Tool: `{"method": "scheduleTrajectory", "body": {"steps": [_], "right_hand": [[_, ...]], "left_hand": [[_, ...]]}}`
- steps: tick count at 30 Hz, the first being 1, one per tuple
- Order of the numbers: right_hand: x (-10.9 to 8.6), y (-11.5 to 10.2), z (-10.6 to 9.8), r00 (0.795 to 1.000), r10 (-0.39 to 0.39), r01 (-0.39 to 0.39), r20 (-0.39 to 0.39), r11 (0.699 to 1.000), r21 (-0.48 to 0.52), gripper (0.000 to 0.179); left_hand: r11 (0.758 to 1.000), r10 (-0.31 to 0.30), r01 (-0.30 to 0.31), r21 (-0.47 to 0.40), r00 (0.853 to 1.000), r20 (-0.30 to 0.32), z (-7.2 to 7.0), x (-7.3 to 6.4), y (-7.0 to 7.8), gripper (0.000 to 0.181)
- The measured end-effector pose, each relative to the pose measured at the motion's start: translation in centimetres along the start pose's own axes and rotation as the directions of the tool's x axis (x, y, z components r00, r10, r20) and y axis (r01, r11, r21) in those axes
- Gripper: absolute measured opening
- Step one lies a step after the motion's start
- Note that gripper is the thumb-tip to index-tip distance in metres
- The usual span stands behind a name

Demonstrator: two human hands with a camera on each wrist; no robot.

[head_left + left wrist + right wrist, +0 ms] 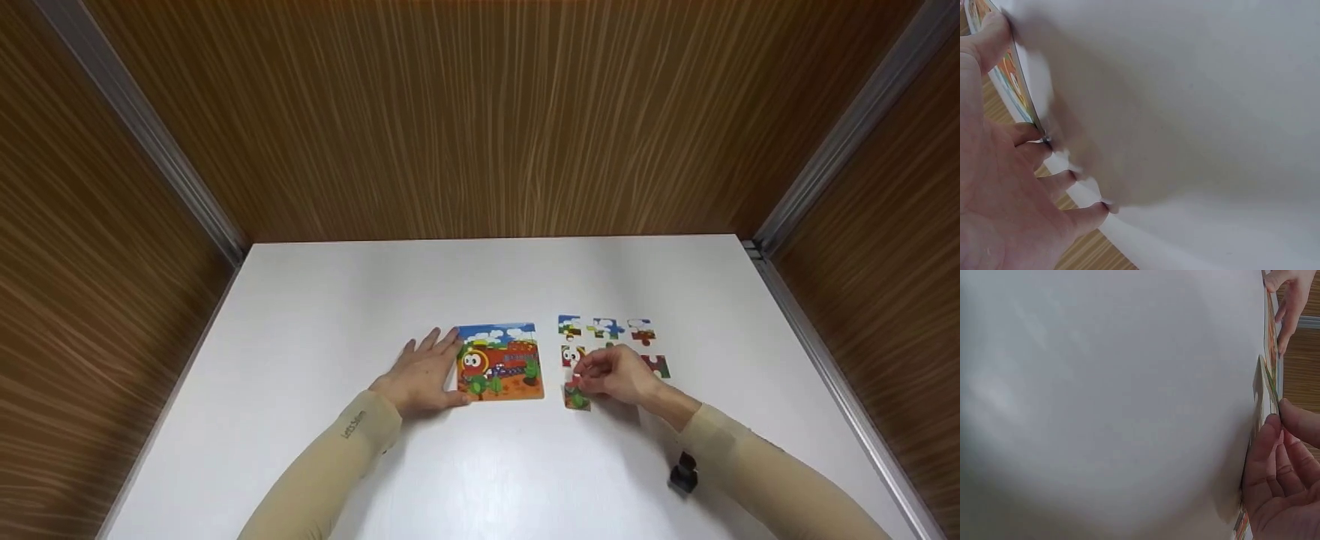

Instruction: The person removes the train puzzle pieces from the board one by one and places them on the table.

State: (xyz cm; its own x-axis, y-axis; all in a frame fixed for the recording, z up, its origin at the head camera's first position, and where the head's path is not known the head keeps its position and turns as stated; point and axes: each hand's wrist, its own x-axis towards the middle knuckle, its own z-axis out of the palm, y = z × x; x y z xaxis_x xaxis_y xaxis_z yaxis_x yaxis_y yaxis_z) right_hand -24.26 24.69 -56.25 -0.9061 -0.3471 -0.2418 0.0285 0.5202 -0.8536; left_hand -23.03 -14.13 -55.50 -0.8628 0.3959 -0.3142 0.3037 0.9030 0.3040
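Note:
A square picture board (pixel 499 362) with a colourful train lies flat on the white table. My left hand (pixel 424 371) rests at its left edge with fingers spread; in the left wrist view the thumb (pixel 995 34) lies over the board's edge. To the right of the board, my right hand (pixel 616 373) pinches a puzzle piece (pixel 577 396) between thumb and fingertips. In the right wrist view that puzzle piece (pixel 1269 379) is tilted, one end raised off the table. Several loose pieces lie around it, including one with cartoon eyes (pixel 571 354); some are partly hidden under the right hand.
Above the right hand lie a cloud piece (pixel 606 328), a corner piece (pixel 569 325) and another piece (pixel 641 330). A dark red piece (pixel 655 366) is beside the wrist. A small black object (pixel 683 475) sits by the right forearm. Wood-grain panels (pixel 487 120) enclose the table (pixel 337 300).

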Motion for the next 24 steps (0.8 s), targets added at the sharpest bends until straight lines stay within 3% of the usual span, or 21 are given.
{"method": "scheduleTrajectory", "body": {"steps": [6,14,24], "right_hand": [[-0.17,-0.14,0.16,0.998,-0.052,0.048,-0.023,0.988,-0.148,0.015],[-0.12,-0.46,0.42,0.988,-0.154,0.137,-0.029,0.940,-0.312,0.012],[-0.01,-0.88,0.66,0.990,-0.141,0.129,-0.007,0.921,-0.368,0.012]], "left_hand": [[0.999,0.015,-0.016,-0.033,1.000,-0.013,0.22,0.21,-0.22,0.114],[1.000,0.005,-0.005,-0.005,1.000,-0.009,0.02,0.22,-0.04,0.113],[1.000,0.008,-0.008,-0.002,1.000,-0.014,0.00,-0.07,0.03,0.113]]}}
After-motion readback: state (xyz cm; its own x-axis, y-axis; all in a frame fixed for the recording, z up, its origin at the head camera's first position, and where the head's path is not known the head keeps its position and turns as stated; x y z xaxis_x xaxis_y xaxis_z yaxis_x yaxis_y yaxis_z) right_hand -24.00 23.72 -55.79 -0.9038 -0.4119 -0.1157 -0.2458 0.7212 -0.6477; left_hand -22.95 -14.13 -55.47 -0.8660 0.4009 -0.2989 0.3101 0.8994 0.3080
